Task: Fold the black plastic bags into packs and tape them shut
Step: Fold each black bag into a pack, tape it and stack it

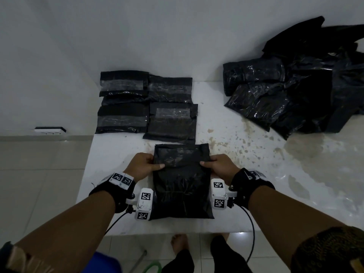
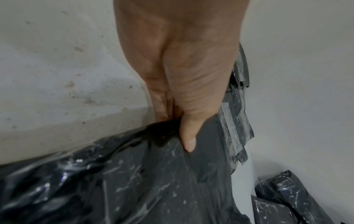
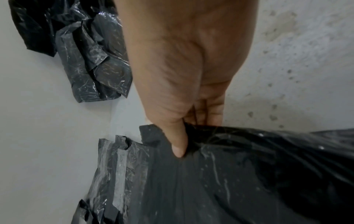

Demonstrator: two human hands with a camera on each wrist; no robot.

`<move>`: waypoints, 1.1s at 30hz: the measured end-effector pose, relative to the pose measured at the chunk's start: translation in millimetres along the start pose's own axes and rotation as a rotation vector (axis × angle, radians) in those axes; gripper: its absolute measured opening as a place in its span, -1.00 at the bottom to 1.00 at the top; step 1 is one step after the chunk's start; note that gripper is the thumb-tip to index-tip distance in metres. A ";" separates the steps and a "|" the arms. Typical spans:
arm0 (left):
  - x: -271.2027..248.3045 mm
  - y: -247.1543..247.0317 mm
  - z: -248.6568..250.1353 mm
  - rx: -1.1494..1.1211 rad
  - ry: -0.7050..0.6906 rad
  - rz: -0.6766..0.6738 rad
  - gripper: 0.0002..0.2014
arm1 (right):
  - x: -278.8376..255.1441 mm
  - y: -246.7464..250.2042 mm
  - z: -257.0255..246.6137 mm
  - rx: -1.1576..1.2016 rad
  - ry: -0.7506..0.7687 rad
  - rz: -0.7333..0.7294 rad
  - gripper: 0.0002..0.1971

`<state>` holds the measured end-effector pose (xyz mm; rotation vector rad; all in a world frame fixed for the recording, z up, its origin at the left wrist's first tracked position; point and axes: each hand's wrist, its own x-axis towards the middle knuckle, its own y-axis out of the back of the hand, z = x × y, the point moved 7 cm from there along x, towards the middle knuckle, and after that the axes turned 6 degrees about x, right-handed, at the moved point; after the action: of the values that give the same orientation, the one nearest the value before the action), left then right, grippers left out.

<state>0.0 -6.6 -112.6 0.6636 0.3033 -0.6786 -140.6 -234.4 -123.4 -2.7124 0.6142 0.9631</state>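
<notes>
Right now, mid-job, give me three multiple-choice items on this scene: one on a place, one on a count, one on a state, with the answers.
1. Where does the pile of unfolded bags lie on the white table?
A. far right
B. near left
C. under the hands

2. How many taped packs lie in the group beyond the pack being worked on?
A. two
B. four
C. seven

3. What are the hands doing with the bag in front?
A. both hover clear of it
B. only one touches it
C. left hand and right hand each pinch a side edge

Answers: 1 A, the crumpled heap sits at the far right corner. 2 B, four packs in two rows of two. 3 C, both thumbs lie on top at opposite edges, fingers tucked under.
</notes>
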 end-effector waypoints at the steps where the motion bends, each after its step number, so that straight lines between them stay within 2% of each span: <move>1: 1.2 2.8 -1.8 0.026 0.003 0.027 -0.74 | 2.4 0.9 -0.9 -0.051 0.025 0.010 -0.79; 4: 3.9 7.2 -4.2 -0.016 -0.002 0.100 -0.65 | 9.5 5.2 -5.0 -0.147 0.091 0.045 -0.87; 6: 6.3 8.9 -4.8 -0.005 0.009 0.125 -0.72 | 12.7 8.3 -7.1 -0.162 0.118 0.069 -0.83; 9: 6.5 7.6 -9.7 0.019 0.018 0.089 -0.81 | 13.5 11.0 -10.0 -0.226 0.123 0.074 -0.72; 12: 6.6 9.9 -13.0 0.089 0.034 0.041 -0.75 | 14.0 11.3 -16.1 -0.280 0.143 0.057 -0.66; 15: 6.9 12.3 -14.2 0.064 0.057 0.019 -0.80 | 13.5 8.7 -20.9 -0.292 0.145 0.047 -0.73; 20: 6.1 13.3 -16.2 0.029 0.073 0.056 -0.81 | 8.7 -4.9 -20.4 -0.288 0.085 -0.029 -0.88; 22: 3.3 7.3 -12.2 -0.041 0.059 0.016 -0.92 | 7.9 -6.3 -21.9 -0.282 0.086 -0.021 -0.92; 25: -0.3 2.5 -6.5 -0.097 0.021 -0.051 -0.73 | 6.7 -6.9 -25.0 -0.300 0.113 -0.010 -1.00; 33: -2.7 11.3 -1.4 -0.012 -0.050 -0.023 -0.73 | 4.0 0.9 -30.6 -0.231 0.159 0.075 -0.80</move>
<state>5.4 2.3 -107.2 0.6314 0.2686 -0.7136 -121.2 -246.1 -102.4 -3.0129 0.6761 0.8913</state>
